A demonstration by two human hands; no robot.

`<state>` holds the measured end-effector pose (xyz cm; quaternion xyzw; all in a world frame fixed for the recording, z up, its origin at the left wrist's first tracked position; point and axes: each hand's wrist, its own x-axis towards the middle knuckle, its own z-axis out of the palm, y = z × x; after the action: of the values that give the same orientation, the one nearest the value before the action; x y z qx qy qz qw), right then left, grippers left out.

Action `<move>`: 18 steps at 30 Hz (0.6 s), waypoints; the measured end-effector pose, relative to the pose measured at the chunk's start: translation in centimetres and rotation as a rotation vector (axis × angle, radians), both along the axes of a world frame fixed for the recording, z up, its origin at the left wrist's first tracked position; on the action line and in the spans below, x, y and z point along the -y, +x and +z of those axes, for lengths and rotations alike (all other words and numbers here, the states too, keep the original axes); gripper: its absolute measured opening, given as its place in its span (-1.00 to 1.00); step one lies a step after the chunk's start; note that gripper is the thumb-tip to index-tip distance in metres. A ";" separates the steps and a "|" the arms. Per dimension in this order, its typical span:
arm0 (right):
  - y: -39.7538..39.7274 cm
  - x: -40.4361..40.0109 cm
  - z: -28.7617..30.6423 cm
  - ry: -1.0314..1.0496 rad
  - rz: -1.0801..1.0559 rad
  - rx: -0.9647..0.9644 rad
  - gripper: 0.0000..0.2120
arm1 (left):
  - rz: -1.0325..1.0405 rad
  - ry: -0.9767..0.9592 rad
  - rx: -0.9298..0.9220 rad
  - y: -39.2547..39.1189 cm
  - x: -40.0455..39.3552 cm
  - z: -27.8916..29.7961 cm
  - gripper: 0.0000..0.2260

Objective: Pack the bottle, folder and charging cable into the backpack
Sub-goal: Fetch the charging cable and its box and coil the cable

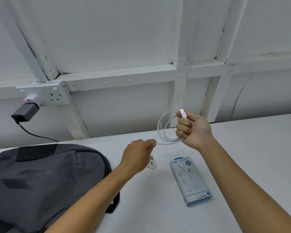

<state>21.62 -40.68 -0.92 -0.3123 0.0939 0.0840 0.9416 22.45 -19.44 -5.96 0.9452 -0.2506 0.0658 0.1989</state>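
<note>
At the table's (242,165) near left edge lies the dark grey backpack (40,179), closed side up. Right of it, mid-table, rests a blue earphone box (190,180), and a white plug (151,163) lies just behind the left hand (138,155), whose fingers pinch the white charging cable's (161,130) loose end. Farther back, the raised right hand (191,128) grips the coiled loops, USB connector sticking up. On the wall, a socket (45,95) holds a black adapter (25,111).

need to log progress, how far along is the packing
Nothing visibly packed yet. In hand: the right hand grips the coiled white charging cable while the left hand pinches its loose end. The grey backpack lies on the table. Left: stowing the cable; bottle and folder are not in view.
</note>
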 end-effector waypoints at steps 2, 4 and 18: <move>-0.4 -0.6 -0.1 -0.013 0.023 0.011 -0.65 | 0.084 -0.337 -0.363 -0.1 0.6 0.2 -0.79; -0.6 -1.3 -0.4 -0.029 0.050 0.011 -0.66 | 0.143 -0.635 -0.649 -0.6 1.7 0.7 -0.79; -1.0 -5.0 -4.0 -0.225 0.019 -0.208 -0.46 | 0.384 -1.044 -0.671 -0.9 1.6 0.1 -0.81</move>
<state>20.67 -35.71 -4.96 -0.4065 0.1968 0.1138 0.8849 21.60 -21.07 -5.89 0.7215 0.0636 -0.0855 0.6842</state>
